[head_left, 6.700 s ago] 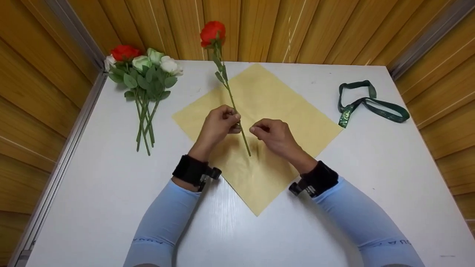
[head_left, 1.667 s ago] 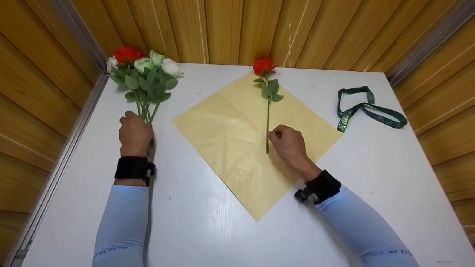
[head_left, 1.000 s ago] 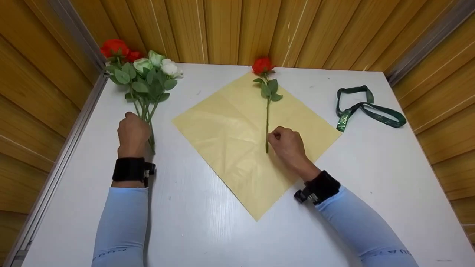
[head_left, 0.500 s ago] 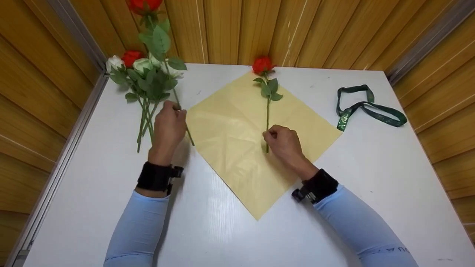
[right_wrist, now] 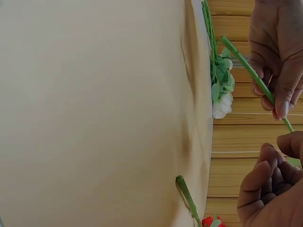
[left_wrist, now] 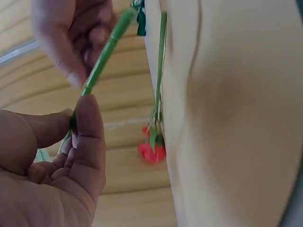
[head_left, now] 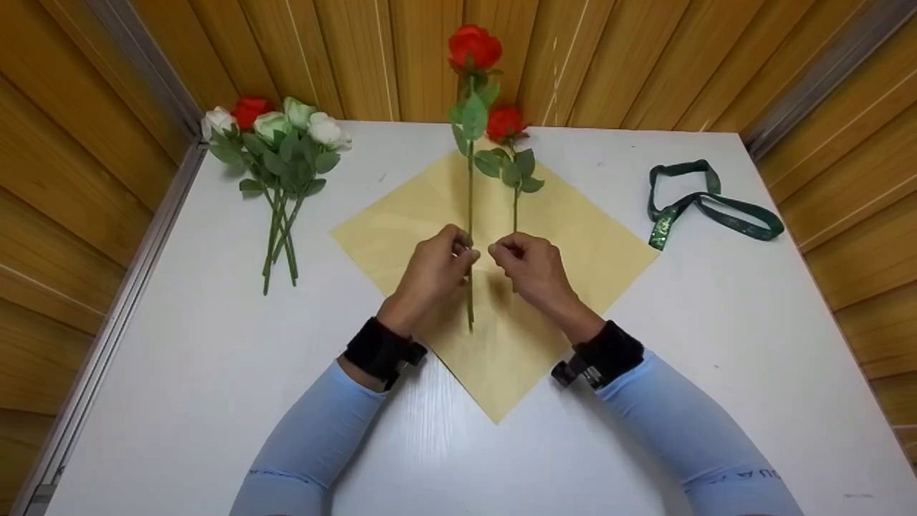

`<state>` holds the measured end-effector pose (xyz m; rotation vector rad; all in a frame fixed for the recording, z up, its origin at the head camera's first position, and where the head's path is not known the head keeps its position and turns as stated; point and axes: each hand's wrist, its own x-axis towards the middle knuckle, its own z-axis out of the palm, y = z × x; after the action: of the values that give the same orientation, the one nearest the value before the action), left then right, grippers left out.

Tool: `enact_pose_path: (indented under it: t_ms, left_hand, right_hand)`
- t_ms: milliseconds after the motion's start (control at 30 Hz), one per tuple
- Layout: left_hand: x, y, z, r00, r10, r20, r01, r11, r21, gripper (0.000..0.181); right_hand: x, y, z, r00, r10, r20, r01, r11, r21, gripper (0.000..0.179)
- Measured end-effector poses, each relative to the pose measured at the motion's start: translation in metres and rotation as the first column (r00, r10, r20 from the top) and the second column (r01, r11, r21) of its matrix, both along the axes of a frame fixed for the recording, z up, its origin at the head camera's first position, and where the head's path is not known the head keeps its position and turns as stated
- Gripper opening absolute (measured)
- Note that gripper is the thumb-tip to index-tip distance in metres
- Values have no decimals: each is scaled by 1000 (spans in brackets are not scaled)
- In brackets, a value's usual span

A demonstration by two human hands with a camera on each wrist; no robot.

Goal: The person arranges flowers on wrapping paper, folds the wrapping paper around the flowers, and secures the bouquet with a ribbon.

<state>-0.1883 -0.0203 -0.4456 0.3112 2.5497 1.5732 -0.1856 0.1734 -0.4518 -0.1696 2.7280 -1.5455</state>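
My left hand (head_left: 433,269) pinches the stem of a red artificial rose (head_left: 474,49) between thumb and fingers, bloom pointing away from me. In the left wrist view the green stem (left_wrist: 104,56) passes between thumb and forefinger. My right hand (head_left: 534,269) is just right of that stem, fingers loosely curled and holding nothing. A second red rose (head_left: 506,125) lies on the yellow wrapping paper (head_left: 498,365); the right hand hides part of its stem in the head view. The paper lies like a diamond beneath both hands.
On the white table (head_left: 179,373), a bunch of roses (head_left: 286,150), red, white and pale green, lies at the back left. A dark green ribbon (head_left: 741,218) lies looped at the right, by the paper's corner. Wooden panels (head_left: 609,57) stand behind the table.
My left hand went to the bunch, drew out a red rose and carried it right over the paper. The earlier rose now lies on the paper. My right hand has shifted slightly up.
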Motion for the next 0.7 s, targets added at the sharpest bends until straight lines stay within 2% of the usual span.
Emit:
enact_pose_path:
  t_ms: [167, 300, 500, 700]
  left_hand:
    - [1, 17, -2, 998, -69, -12, 68, 994, -87, 13]
    - [1, 24, -2, 995, -92, -33, 86, 987, -134, 13]
    - [1, 25, 0, 997, -66, -34, 61, 988, -139, 14]
    - [-5, 26, 4, 998, -52, 23, 55, 992, -111, 14]
  right_hand:
    - [-5, -3, 4, 999, 4, 49, 0, 998, -70, 22]
    - [-9, -2, 4, 998, -13, 65, 19, 996, -92, 21]
    - [-13, -2, 5, 997, -33, 75, 40, 994, -97, 19]
    - [-17, 0, 5, 996, -20, 86, 28, 995, -92, 21]
